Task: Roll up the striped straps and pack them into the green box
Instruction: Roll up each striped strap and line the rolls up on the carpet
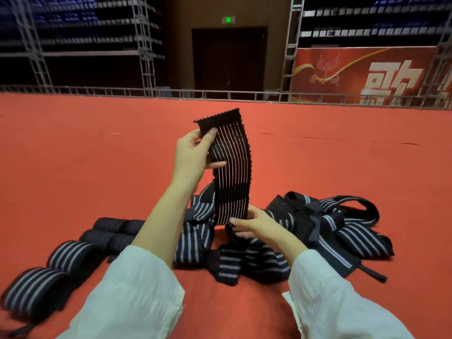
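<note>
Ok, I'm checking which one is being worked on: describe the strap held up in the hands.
The strap is a flat black band, apparently stretchy fabric, with many thin white stripes lengthwise and a plain black zigzag-edged top end. Unrolled, it stands nearly upright, slightly bowed, above the pile on the red floor. The left hand pinches it near the top; the right hand holds its lower part.

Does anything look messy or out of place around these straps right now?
Nothing looks damaged. The unrolled straps lie in a tangled heap on the red carpet, unlike the rolled straps lined up at left. The left hand and right hand hold one strap upright. No green box is in view.
</note>
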The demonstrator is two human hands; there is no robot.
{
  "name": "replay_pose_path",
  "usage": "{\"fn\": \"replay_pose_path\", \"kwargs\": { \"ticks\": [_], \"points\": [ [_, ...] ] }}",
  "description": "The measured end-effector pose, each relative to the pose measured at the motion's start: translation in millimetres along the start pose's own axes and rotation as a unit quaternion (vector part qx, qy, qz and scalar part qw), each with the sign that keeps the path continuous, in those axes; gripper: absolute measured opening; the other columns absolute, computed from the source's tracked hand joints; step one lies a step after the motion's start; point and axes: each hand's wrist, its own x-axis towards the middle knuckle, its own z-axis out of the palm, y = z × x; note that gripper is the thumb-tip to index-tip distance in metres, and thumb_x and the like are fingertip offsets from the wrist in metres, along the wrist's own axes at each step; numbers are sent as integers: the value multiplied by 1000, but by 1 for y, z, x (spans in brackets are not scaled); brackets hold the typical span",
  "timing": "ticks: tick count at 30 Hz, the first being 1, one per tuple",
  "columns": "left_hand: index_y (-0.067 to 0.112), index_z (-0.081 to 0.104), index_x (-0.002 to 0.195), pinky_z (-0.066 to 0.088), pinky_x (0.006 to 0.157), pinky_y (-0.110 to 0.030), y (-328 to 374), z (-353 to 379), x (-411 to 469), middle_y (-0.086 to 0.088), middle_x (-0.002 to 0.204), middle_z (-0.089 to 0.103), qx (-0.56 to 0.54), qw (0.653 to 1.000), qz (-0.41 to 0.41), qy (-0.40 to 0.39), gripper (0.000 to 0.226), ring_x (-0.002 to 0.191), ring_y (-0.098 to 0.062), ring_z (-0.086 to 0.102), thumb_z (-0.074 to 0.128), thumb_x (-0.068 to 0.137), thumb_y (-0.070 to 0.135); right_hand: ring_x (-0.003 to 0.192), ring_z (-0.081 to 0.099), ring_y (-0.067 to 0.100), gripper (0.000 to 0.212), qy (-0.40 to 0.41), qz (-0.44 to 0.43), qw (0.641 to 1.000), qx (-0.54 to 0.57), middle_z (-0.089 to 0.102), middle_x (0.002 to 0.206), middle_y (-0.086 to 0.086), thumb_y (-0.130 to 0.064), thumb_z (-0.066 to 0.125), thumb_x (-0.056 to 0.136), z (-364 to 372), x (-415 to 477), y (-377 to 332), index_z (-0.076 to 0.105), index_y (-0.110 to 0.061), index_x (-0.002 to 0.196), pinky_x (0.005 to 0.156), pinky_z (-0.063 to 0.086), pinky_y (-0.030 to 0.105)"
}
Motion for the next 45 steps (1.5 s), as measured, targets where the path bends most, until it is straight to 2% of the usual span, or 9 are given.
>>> {"fn": "replay_pose_path", "kwargs": {
  "ticks": [7,11,17,21,26,34,37,41,45],
  "points": [
    [7,54,88,59,54,-31,22,0,-4,-14,85,56,64,998,21,-3,25,79,-20,66,54,98,30,94,69,21,27,30,-42,999,7,74,100,11,-26,65,91,-13,-34,-17,72,-1,97,84,53,28],
    [10,49,76,59,54,-30,38,10,-17,-9,80,56,42,999,22,1,30,76,-17,65,53,99,29,100,68,13,23,37,-76,995,-61,74,104,2,-30,72,85,-33,-62,-43,71,-16,103,90,51,27],
    [7,63,97,57,51,-25,77,41,-49,-12,88,64,16,995,40,-89,17,74,-18,69,56,97,21,104,68,16,29,70,-194,977,-46,71,112,1,-16,68,88,-35,-118,-103,62,-18,116,85,54,27],
    [6,61,97,56,50,-24,113,51,-72,-13,90,61,6,990,89,-114,11,79,-21,68,56,97,16,92,71,14,15,67,-233,966,-92,75,95,-2,-7,63,90,-28,-166,-142,67,-13,104,74,58,28],
    [10,59,85,55,50,-25,155,53,-97,-11,88,59,5,986,116,-116,14,78,-20,67,57,97,17,89,71,19,25,74,-252,955,-140,72,104,13,-6,62,91,-15,-223,-175,64,-2,115,73,60,33],
    [9,65,94,34,35,-18,164,53,-143,3,65,53,90,963,67,-246,15,44,-7,45,61,95,24,96,70,29,32,-9,-184,969,-167,73,104,11,-32,66,86,-6,-287,-176,67,-9,108,79,59,41],
    [9,65,92,29,37,-17,114,55,-160,1,65,50,129,951,-3,-280,17,45,-6,40,63,93,26,88,70,26,42,16,-119,983,-137,73,98,10,-39,60,88,-13,-284,-141,66,-3,109,71,57,33],
    [6,64,85,30,44,-20,23,56,-179,-9,73,50,189,929,-125,-292,27,55,-11,43,67,90,33,68,68,8,11,65,-35,992,-98,72,81,-4,-18,62,93,-33,-261,-69,67,-15,102,59,51,20],
    [10,53,74,33,42,-17,-65,58,-195,-6,65,51,209,923,-184,-265,24,58,-13,49,71,87,19,49,53,2,6,118,65,985,-106,60,69,-7,-16,65,91,-48,-235,5,62,-17,97,54,46,21]
  ]
}}
